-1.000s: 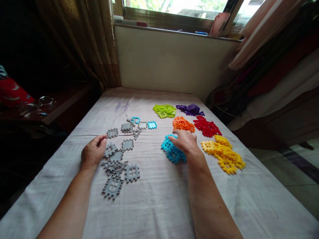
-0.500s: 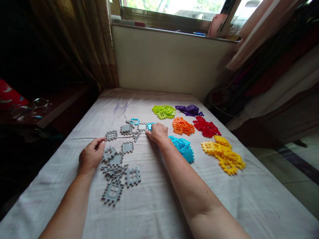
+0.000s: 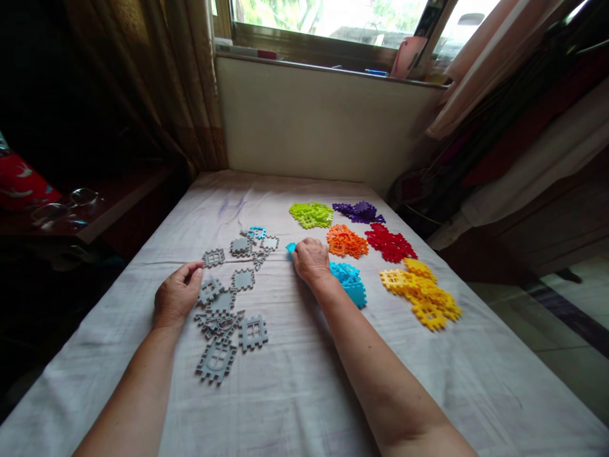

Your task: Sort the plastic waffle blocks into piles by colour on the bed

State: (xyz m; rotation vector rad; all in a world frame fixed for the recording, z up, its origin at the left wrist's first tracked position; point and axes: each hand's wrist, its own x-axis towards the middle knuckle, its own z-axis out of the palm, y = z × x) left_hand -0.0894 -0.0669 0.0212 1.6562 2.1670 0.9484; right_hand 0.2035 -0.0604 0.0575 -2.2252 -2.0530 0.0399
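Blue tile is pinched at the right hand's fingertips; grey tiles are touched by the loosely open left hand.

The worktop is covered in pale, matt cloth, creased and faintly stained. The grey tiles beside the left hand look like dull moulded plastic, as does the blue tile at the right hand. At two o'clock from that hand the red heap is brighter plastic. The window frame at twelve o'clock shows worn metal; the curtain is woven fabric.
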